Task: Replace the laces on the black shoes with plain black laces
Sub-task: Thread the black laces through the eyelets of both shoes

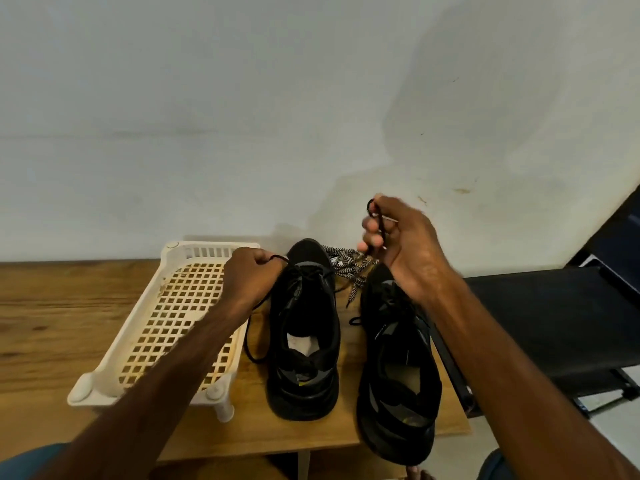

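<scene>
**Item 1: plain black lace** (379, 221). Threaded across the front eyelets of the left shoe (304, 327). Both ends are lifted.
- Left end: comes out of the closed fist of the left hand (252, 275), on its thumb side, just above the shoe's toe. All fingers are curled round it. A slack loop hangs below the wrist and lies on the table between the shoe and the tray.
- Right end: pinched in the right hand (398, 244), raised above and behind the shoes. The strand forms a small loop over the top of the hand and runs down across the curled fingers (370, 237). Where it goes below the hand cannot be told for sure.

**Item 2: black shoes, pair.** Both stand upright with heels toward the person, side by side but not touching. The right shoe (398, 358) sits nearer the table's front edge, with a short black lace end showing at its left side.

**Item 3: patterned laces** (349, 268). Black and white, heaped on the table behind the two toes.

**Item 4: surroundings.**
- Wooden table (52, 306).
- White slotted plastic tray (166, 323), just left of the left shoe.
- Black chair (554, 323), to the right.
- Pale wall (242, 116), behind.
</scene>
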Motion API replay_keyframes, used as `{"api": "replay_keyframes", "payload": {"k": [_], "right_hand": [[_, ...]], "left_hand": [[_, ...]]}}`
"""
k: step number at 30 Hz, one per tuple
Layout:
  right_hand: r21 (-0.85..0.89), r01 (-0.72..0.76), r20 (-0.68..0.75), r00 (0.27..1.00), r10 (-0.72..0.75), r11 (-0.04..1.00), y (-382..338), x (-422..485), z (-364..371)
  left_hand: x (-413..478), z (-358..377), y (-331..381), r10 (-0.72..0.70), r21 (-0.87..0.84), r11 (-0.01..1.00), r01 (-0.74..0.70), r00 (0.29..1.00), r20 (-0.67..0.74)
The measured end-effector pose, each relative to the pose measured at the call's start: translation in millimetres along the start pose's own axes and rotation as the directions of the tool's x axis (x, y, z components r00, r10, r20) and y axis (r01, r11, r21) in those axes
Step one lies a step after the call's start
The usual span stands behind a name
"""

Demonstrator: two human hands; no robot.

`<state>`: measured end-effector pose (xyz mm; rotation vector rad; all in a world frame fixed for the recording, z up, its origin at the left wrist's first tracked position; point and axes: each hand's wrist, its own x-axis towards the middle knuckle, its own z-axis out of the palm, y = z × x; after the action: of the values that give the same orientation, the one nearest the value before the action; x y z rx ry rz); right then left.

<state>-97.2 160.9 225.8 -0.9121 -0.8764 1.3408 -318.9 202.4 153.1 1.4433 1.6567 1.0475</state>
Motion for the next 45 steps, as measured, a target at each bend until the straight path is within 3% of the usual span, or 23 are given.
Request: {"api": "replay_keyframes", "payload": {"k": [1,2,4,6,9,14,19,26,32,36,38,42,45], "right_hand": [[-0.215,0.011,-0.046,0.999,-0.021,0.977,4.4,0.4,-3.0],[-0.497,0.032,-0.063,0.995,-0.073,0.867,10.8,0.7,-6.3],[-0.887,0.077,0.025,0.993,-0.120,0.456,23.4,2.0,-8.9],[-0.974,0.064,0.073,0.997,0.030,0.218,34.2,2.8,-6.5],[-0.992,0.059,0.072,0.990,0.119,0.109,43.7,5.6,-1.1],[-0.983,0.103,0.109,0.994,0.031,0.153,40.3,9.7,-0.6],[-0.887,0.246,0.181,0.964,-0.196,0.390,26.7,7.6,-3.5],[-0.668,0.362,0.042,0.891,-0.452,0.650,11.4,9.0,-11.3],[-0.593,0.367,-0.018,0.884,-0.468,0.716,10.5,7.3,-15.5],[-0.574,0.292,-0.026,0.927,-0.373,0.765,10.3,5.1,-17.3],[-0.624,0.266,-0.017,0.936,-0.353,0.735,12.3,4.4,-17.7],[-0.707,0.227,0.011,0.951,-0.310,0.669,14.5,5.1,-19.5],[-0.652,0.186,0.054,0.978,-0.201,0.735,15.1,5.1,-16.7]], "left_hand": [[0.0,-1.5,1.5,0.012,-0.014,1.000,-0.012,1.000,-0.013],[0.5,-3.1,4.8,0.026,-0.042,0.999,-0.027,0.999,-0.029],[0.7,-5.2,13.1,0.050,-0.124,0.991,-0.053,0.998,-0.023],[-3.2,-3.4,20.3,0.091,-0.187,0.979,-0.082,0.995,0.043],[-11.7,4.1,24.6,0.178,-0.149,0.976,-0.159,0.976,0.128],[-16.3,10.8,20.5,0.286,-0.046,0.958,-0.282,0.945,0.158],[-14.1,12.1,13.2,0.311,0.096,0.939,-0.329,0.936,0.165],[-9.8,14.2,7.0,0.316,0.190,0.915,-0.356,0.925,0.212],[-8.3,15.0,6.6,0.325,0.228,0.898,-0.375,0.918,0.229],[-7.6,12.6,7.7,0.325,0.228,0.897,-0.379,0.914,0.243],[-7.1,9.9,9.4,0.321,0.213,0.903,-0.372,0.916,0.239],[-8.6,7.2,16.8,0.352,0.096,0.925,-0.368,0.924,0.151],[-12.9,9.7,24.9,0.361,-0.054,0.932,-0.357,0.917,0.171]]}}
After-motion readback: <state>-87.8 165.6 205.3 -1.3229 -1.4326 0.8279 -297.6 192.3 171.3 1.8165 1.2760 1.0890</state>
